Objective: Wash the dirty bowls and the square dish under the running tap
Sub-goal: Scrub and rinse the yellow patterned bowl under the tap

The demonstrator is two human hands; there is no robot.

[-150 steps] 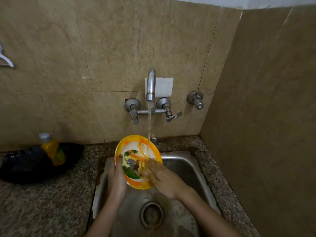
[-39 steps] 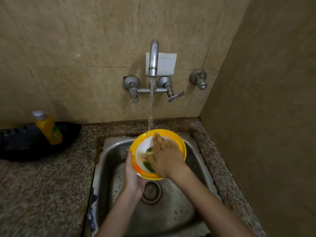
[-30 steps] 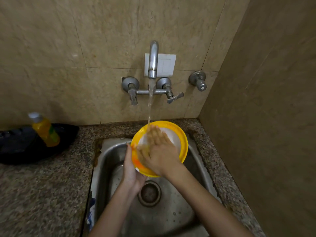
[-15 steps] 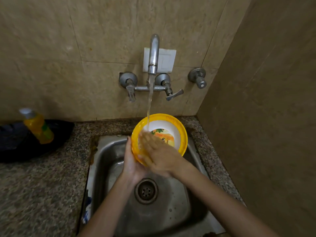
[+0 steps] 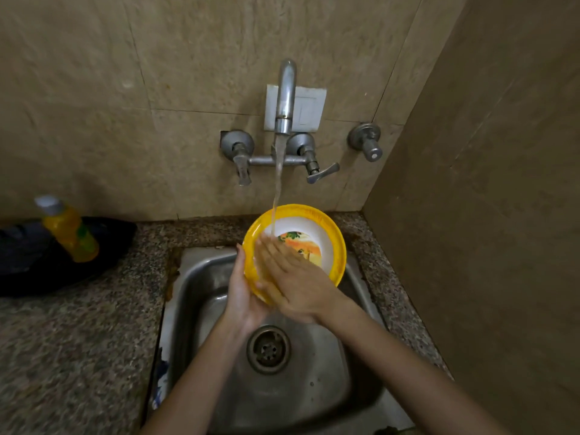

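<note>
Since a second ago our right hand [image 5: 295, 287] has slid down-left across the yellow bowl [image 5: 326, 243], baring its printed centre. We hold the bowl tilted toward us over the sink [image 5: 201, 277], left hand [image 5: 243, 296] gripping its left rim, right hand flat, straight fingers [image 5: 273, 259] pressing the inner wall. Water from the tap [image 5: 286, 95] lands just beyond those fingertips; the uncovered side lies to their right, likely our next sweep.

dim warm light, edges bowed, right hand [image 5: 295, 277] perhaps motion-blurred.
</note>
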